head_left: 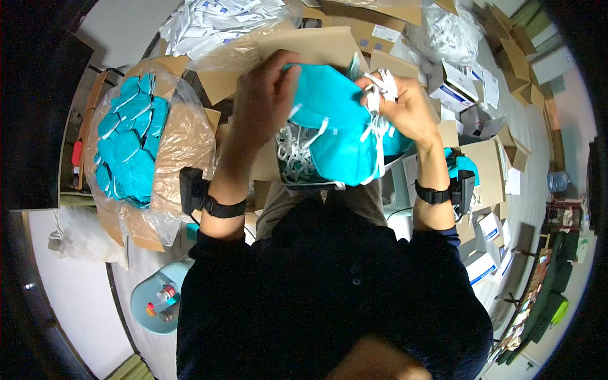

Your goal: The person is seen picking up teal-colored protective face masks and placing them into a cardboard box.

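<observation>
Cardboard cartons (373,31) crowd the room beyond the grip; left of it stands a plastic-lined box (183,126) of heaped masks (126,152), right of it white boxes (448,87) on pale floor (537,164). The right hand (408,111) clenches white straps (379,95); teal masks (345,152) between both hands partly hide tangled loops (294,152) below. Blur leaves the left hand's (269,88) hold uncertain.
</observation>
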